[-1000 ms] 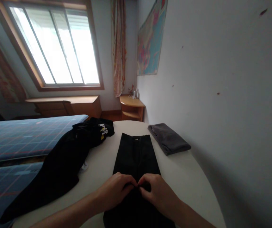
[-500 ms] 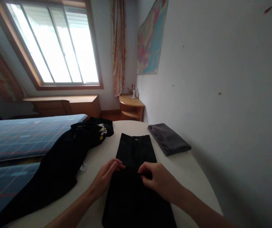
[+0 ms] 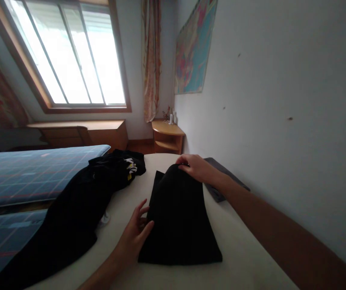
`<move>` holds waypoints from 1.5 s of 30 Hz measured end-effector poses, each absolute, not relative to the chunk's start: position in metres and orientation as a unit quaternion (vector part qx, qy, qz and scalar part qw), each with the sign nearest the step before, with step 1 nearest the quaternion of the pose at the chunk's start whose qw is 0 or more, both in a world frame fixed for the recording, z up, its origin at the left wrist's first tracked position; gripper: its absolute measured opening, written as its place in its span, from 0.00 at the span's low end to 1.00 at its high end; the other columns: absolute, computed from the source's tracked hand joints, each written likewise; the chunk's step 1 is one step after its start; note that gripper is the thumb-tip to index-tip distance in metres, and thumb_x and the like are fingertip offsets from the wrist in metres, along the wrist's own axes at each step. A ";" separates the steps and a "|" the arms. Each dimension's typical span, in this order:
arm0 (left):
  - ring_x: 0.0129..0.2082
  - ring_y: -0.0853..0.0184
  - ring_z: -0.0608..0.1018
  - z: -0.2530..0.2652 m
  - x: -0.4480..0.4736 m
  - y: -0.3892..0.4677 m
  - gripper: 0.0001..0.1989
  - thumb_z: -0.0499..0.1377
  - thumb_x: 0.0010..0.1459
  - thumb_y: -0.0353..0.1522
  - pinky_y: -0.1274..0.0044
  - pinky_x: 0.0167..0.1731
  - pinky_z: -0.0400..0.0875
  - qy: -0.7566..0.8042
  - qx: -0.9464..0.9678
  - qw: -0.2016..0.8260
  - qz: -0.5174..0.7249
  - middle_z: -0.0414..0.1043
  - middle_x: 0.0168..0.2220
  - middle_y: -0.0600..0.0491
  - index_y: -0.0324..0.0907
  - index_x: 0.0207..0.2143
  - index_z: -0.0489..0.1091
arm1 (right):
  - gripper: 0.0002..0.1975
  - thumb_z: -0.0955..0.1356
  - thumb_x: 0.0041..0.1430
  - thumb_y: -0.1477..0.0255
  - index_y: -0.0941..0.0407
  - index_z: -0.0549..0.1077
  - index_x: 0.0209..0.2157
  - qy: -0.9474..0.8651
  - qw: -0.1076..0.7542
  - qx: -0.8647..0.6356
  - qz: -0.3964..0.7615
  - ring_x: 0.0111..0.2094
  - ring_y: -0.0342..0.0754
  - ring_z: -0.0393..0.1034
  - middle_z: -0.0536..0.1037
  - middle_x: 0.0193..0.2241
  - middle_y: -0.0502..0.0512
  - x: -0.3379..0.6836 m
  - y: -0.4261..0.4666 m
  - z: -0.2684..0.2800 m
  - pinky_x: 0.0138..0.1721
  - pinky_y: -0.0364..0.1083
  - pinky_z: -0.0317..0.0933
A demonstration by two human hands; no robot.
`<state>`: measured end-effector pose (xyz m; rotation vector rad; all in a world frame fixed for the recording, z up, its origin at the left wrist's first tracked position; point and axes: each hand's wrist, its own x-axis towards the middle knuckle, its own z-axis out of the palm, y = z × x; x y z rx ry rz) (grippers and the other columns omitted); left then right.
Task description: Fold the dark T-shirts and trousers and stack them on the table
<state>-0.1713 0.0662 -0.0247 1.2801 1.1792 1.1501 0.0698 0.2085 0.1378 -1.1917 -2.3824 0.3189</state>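
Observation:
A folded black garment lies on the pale table in front of me, its near part turned up over the far part. My right hand pinches the turned-up edge near the far end, where the cloth bulges upward. At the garment's left side rests my left hand, fingers apart, the thumb touching or just over the cloth's edge. One far-left corner of the lower layer shows from underneath. The small label at its far end is hidden now.
A crumpled black garment with a white and yellow print lies along the table's left side. A folded grey cloth sits at right, partly behind my right arm. The round table stands between a blue plaid mattress and a wall.
My right hand has moved away from me, carrying the garment's near part up over its far part. My left hand has moved slightly toward me and spread its fingers.

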 end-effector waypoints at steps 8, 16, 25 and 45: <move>0.60 0.55 0.70 -0.034 -0.172 0.072 0.35 0.60 0.59 0.39 0.62 0.55 0.71 0.500 0.579 0.466 0.445 0.57 0.66 0.44 0.48 0.66 0.53 | 0.10 0.68 0.61 0.79 0.60 0.76 0.44 -0.863 0.173 -0.464 0.098 0.43 0.46 0.74 0.81 0.42 0.56 0.057 0.274 0.124 0.45 0.41 0.63; 0.57 0.59 0.71 -0.040 -0.171 0.078 0.26 0.58 0.54 0.28 0.67 0.54 0.70 0.522 0.640 0.390 0.406 0.62 0.62 0.47 0.46 0.56 0.65 | 0.12 0.68 0.60 0.80 0.59 0.77 0.45 -0.855 0.112 -0.495 0.100 0.44 0.48 0.75 0.81 0.43 0.58 0.055 0.303 0.076 0.45 0.42 0.64; 0.39 0.64 0.75 -0.033 -0.170 0.075 0.26 0.59 0.53 0.30 0.71 0.40 0.73 0.549 0.649 0.364 0.380 0.71 0.50 0.48 0.47 0.57 0.66 | 0.26 0.66 0.63 0.77 0.61 0.63 0.62 -0.832 0.160 -0.529 0.043 0.60 0.53 0.62 0.68 0.61 0.65 0.048 0.272 0.048 0.60 0.49 0.54; 0.22 0.69 0.73 -0.018 -0.173 0.059 0.25 0.53 0.59 0.39 0.75 0.27 0.68 0.626 0.623 0.299 0.361 0.75 0.48 0.49 0.44 0.58 0.61 | 0.30 0.66 0.61 0.64 0.55 0.59 0.63 -0.697 0.182 -0.576 0.386 0.30 0.45 0.69 0.73 0.29 0.47 0.138 0.062 0.013 0.34 0.44 0.60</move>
